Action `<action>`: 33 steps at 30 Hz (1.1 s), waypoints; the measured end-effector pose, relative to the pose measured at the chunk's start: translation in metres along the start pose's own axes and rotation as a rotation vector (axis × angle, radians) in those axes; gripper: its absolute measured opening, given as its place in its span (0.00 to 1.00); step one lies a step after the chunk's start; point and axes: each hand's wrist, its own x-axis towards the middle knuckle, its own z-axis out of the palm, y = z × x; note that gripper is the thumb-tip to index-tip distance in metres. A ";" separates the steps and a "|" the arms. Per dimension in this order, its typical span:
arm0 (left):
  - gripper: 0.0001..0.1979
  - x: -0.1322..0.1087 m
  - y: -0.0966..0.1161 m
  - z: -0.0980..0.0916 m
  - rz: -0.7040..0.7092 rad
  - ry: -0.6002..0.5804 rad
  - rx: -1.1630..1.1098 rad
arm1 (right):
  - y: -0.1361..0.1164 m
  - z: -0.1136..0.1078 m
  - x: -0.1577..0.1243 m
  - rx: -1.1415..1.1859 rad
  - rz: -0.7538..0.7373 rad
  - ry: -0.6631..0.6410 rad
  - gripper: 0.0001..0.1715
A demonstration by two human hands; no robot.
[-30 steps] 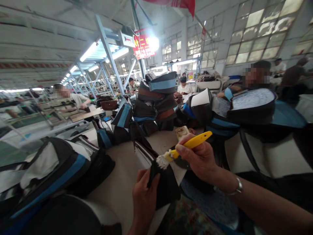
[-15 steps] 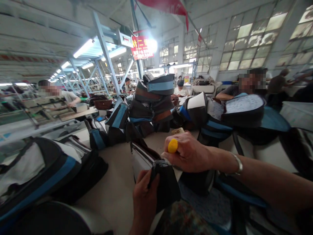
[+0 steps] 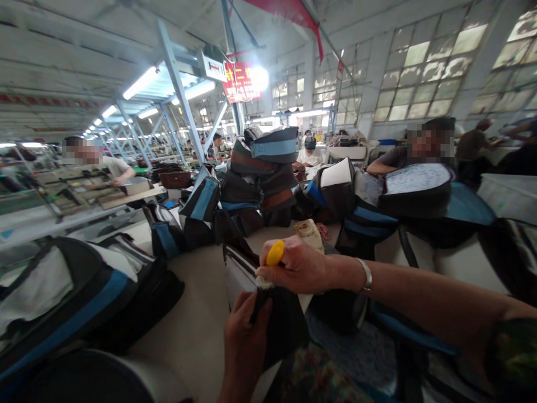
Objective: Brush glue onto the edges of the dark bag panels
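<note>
My left hand (image 3: 245, 333) is closed on the edge of a black bag piece (image 3: 289, 322), thumb on the near side. The piece has a pale panel and a zipper-like strip on its far left side. My right hand (image 3: 296, 264) is wrapped round a tool with a yellow handle (image 3: 275, 253), whose rounded end points up toward me. Something whitish shows below those fingers, against the edge just above my left fingertips; the tool's working end is too hidden to name. Just behind my right hand lies a cream cloth-like item (image 3: 310, 232).
Stacked black, blue and brown bags (image 3: 274, 146) rise at the back of the pale table (image 3: 197, 291). More bags lie at left (image 3: 100, 296) and right (image 3: 415, 196). One person (image 3: 115, 168) works at far left, another (image 3: 388, 159) at right behind bags.
My right hand has moved left and slightly down with the yellow-handled tool, onto the piece's edge by my left fingers. The cream item behind it shows more. My left hand keeps its hold.
</note>
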 end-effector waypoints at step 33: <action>0.07 -0.005 -0.016 0.007 0.737 0.276 0.699 | -0.005 0.003 0.016 -0.369 0.076 -0.236 0.09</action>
